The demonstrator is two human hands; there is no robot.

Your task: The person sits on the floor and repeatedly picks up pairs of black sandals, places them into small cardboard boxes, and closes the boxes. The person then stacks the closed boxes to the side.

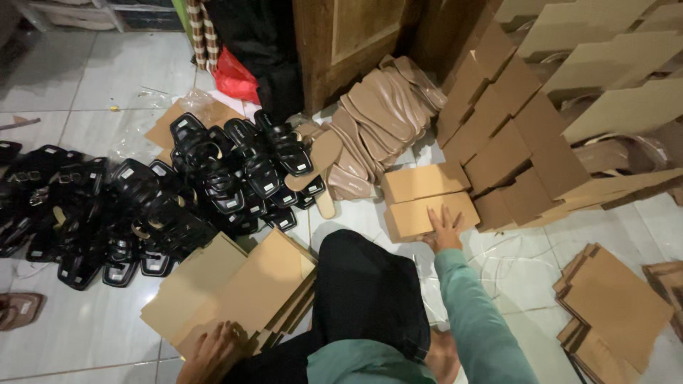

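Footwear packing room: black sandals (178,192) heaped on tiled floor (78,334), stacked cardboard boxes (498,135) right of them.

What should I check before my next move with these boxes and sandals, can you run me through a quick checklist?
1. Right hand flat on the near cardboard box: ok.
2. That box closed: ok, lid looks shut.
3. Left hand on the stack of flat cardboard: ok, fingers rest on its near edge.
4. Black sandals within reach: cannot tell, they lie in a pile beyond the flat cardboard.
5. Stacked boxes steady: not ok, the pile leans and several sit askew.
6. Floor by the left hand bare: ok.
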